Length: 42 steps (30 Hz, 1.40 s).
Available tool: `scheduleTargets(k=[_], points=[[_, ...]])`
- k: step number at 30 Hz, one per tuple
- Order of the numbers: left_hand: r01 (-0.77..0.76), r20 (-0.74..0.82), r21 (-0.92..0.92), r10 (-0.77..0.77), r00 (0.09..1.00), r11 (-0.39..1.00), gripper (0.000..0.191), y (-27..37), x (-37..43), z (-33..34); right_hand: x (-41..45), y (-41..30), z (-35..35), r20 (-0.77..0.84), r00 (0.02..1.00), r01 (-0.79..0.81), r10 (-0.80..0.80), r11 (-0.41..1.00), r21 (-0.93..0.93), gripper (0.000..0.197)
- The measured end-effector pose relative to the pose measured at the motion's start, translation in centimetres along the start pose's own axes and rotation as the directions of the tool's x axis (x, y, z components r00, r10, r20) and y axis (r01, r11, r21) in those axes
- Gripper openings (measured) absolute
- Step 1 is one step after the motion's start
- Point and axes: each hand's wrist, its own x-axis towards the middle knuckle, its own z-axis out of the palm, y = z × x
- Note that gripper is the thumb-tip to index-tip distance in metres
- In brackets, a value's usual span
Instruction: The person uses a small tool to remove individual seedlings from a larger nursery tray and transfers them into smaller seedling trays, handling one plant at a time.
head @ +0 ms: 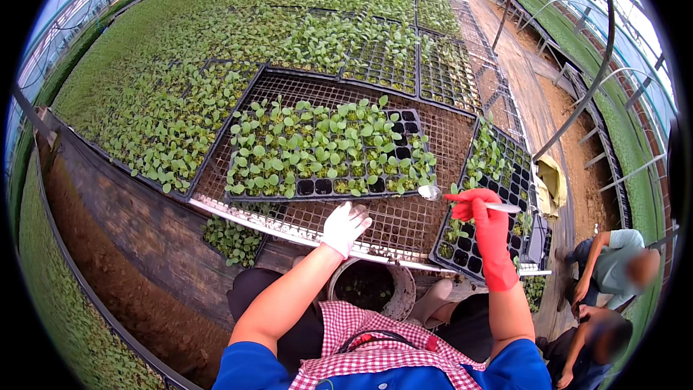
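My right hand [483, 216], in a red rubber glove, grips a metal spoon [503, 207]. The spoon's bowl [430, 192] points left, by the near right corner of a black cell tray of seedlings [325, 146]. That tray has several cells without plants, mostly at its right end and along the near edge. My left hand [345, 227] wears a white glove with soiled fingertips; its fingers are spread over the mesh bench [395, 222], just short of the tray, and it holds nothing. A second cell tray [460, 260], with many bare cells and some seedlings, lies under and beside my right hand.
Dense seedling trays [178, 124] cover the bench to the left and behind. A bucket [403, 290] with dark contents stands between my legs, below the white bench edge [260, 222]. Two people [617, 265] are at the lower right. A yellowish cloth [550, 184] hangs beside the right tray.
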Motion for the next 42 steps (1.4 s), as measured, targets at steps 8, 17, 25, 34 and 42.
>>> scheduleTargets(k=[8, 17, 25, 34, 42], points=[[0.133, -0.114, 0.150, -0.117, 0.987, 0.980, 0.029, 0.0, -1.1, 3.8, 4.6, 3.6, 3.6, 0.036, 0.995, -0.089, 0.093, 0.991, -0.105, 0.018], [0.125, -0.159, 0.098, -0.108, 0.981, 0.987, 0.032, -0.2, -0.3, 3.7, 15.6, 11.1, 5.8, 0.152, 0.983, 0.161, -0.101, 0.876, -0.455, 0.021], [0.053, -0.211, 0.023, -0.047, 0.976, 0.998, 0.026, 0.2, 0.1, 2.3, 14.4, 9.7, 8.3, 0.430, 0.890, 0.415, -0.151, 0.661, -0.625, 0.020], [0.024, -0.289, 0.045, -0.010, 0.957, 0.999, 0.026, -0.1, 0.3, 2.8, 18.6, 11.3, 8.0, 0.184, 0.973, 0.229, -0.141, 0.698, -0.679, 0.019], [0.018, -0.284, 0.034, -0.007, 0.959, 0.999, 0.028, -0.2, 0.2, 2.6, 20.0, 11.6, 10.5, 0.226, 0.969, 0.226, -0.096, 0.712, -0.665, 0.019]])
